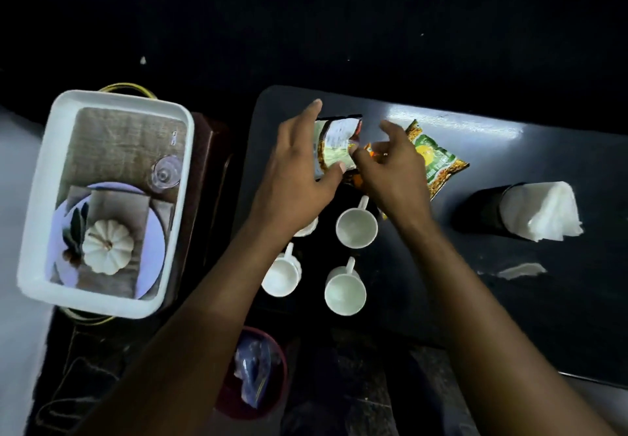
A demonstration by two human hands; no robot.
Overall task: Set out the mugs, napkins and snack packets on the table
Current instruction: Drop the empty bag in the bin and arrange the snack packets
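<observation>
On the dark table (509, 299) stand several white mugs: one (356, 226) below my right hand, two nearer me (282, 277) (345, 293), and one (307, 228) mostly hidden under my left wrist. My left hand (299, 170) grips a snack packet (336, 145) held upright at the table's far side. My right hand (390, 167) pinches an orange packet (365, 153) beside it, mostly hidden. A green and yellow snack packet (438, 160) lies flat to the right. A black holder (486, 209) lies on its side with white napkins (540, 214) spilling out.
A white tray (37, 197) at the left holds a plate, a small white pumpkin, cloth and a glass. A torn white scrap (521, 270) lies on the table. A dark red bin (251, 372) with plastic bags stands below the table's near edge.
</observation>
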